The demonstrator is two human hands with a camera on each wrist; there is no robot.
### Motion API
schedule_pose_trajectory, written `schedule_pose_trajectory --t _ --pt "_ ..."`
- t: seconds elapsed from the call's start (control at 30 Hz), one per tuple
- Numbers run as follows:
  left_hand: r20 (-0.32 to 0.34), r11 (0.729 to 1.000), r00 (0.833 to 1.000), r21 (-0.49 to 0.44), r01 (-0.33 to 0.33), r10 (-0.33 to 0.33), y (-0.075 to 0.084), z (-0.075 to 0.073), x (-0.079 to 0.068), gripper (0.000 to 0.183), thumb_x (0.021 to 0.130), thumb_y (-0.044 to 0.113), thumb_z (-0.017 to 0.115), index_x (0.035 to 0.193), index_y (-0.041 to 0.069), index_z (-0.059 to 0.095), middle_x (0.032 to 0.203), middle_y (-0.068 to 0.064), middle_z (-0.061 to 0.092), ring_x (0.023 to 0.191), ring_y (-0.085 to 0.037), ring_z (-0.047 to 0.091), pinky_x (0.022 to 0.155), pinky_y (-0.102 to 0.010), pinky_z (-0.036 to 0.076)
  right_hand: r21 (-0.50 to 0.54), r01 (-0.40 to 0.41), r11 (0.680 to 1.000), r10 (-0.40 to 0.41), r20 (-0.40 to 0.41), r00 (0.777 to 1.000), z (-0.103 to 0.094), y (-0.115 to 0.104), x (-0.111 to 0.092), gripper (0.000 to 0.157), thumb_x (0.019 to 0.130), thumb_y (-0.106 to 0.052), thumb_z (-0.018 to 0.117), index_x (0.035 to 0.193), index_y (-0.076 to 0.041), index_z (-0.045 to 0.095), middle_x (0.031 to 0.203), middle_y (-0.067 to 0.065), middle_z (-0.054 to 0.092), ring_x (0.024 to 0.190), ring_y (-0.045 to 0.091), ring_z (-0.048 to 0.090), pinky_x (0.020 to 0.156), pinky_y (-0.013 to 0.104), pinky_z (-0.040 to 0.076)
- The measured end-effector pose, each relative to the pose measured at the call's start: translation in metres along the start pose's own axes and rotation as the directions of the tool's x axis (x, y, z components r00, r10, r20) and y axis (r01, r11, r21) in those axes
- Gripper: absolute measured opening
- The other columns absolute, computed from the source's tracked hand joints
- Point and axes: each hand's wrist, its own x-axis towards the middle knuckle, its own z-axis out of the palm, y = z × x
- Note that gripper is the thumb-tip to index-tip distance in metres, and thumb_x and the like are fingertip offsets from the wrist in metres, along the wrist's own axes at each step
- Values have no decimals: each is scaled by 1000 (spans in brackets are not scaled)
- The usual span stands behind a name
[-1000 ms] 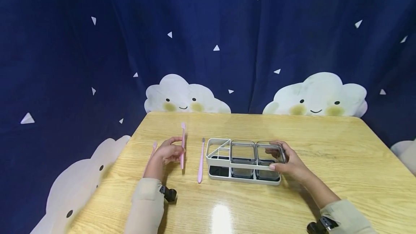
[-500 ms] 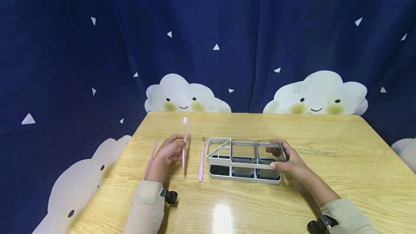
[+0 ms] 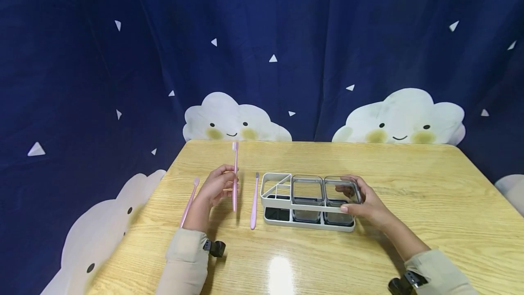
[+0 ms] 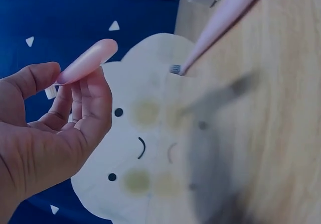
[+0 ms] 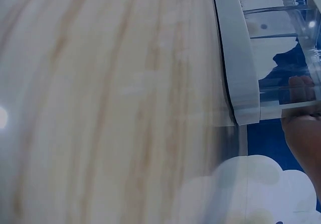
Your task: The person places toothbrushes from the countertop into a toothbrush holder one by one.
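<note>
In the head view my left hand (image 3: pixel 218 185) pinches a pink toothbrush (image 3: pixel 235 163) by its handle, holding it upright with the bristle end up. The left wrist view shows the rounded handle end (image 4: pixel 93 59) between thumb and fingers. A second pink toothbrush (image 3: pixel 254 204) with grey bristles lies just right of that hand, and a third one (image 3: pixel 189 204) lies to its left. My right hand (image 3: pixel 366 205) grips the right end of a white toothbrush holder (image 3: pixel 282 204), thumb at the front, fingers showing through the clear cup (image 3: pixel 340 192). Another clear cup (image 3: pixel 307 191) sits beside it.
The holder's left part has small divided slots (image 3: pixel 276 185) above a black base pad (image 3: pixel 277 214). All of this stands on a light wooden table (image 3: pixel 327 258). A dark blue curtain (image 3: pixel 262 22) with clouds and triangles hangs behind the table's far edge.
My left hand has moved slightly up and to the right with the toothbrush, turning it so its bristles face left. The right hand and the holder have stayed in place.
</note>
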Motion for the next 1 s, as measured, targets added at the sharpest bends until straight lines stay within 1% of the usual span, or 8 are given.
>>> schedule_pose_trajectory --t 0.13,0.23,0.37,0.57,0.7,0.83,1.0 --pt "10 999 999 5 -53 53 8 4 -5 24 85 -1 51 109 -2 52 85 -11 52 74 -28 59 60 -35 51 -2 -6 1000 6 -1 1000 0 -1 0 68 76 6 66 134 4 32 121 16 53 114 27 50 93 24 40" --pt "16 997 996 -7 -83 83 14 7 -8 22 86 -1 50 107 -1 53 88 -12 51 75 -27 60 60 -34 52 -9 -12 1000 12 -1 1000 0 -1 -1 68 76 5 67 134 4 32 122 18 53 115 27 50 94 25 40" --pt "15 990 991 -52 -129 130 21 9 -11 20 85 -2 50 104 0 55 88 -13 51 74 -26 60 59 -33 53 -14 -21 1000 21 -2 1000 0 0 0 68 76 4 67 134 3 33 122 21 52 115 28 49 94 26 40" --pt "24 971 979 -133 -199 203 29 12 -15 16 88 -4 52 103 0 55 88 -12 49 74 -24 61 66 -38 54 -22 -42 999 42 -12 999 0 0 0 69 75 3 68 135 1 33 124 24 50 115 27 49 95 26 40" --pt "30 961 972 -163 -225 233 34 13 -19 16 88 -5 54 100 4 58 86 -11 52 78 -24 62 72 -42 54 -22 -43 999 43 -13 999 0 0 0 69 75 3 68 135 2 33 123 21 52 115 27 49 95 25 40" --pt "24 952 963 -155 -263 269 40 16 -22 18 87 -6 57 97 7 62 84 -10 54 78 -22 63 72 -41 54 -22 -37 999 37 -10 999 1 0 0 68 76 3 68 135 2 33 123 19 52 115 27 49 94 27 40" --pt "24 944 947 -95 -316 320 50 21 -27 17 85 -4 62 97 8 64 86 -9 57 79 -19 62 71 -36 54 -26 -46 999 46 -16 999 0 0 1 68 75 2 68 135 1 34 123 18 52 114 25 50 95 27 40"
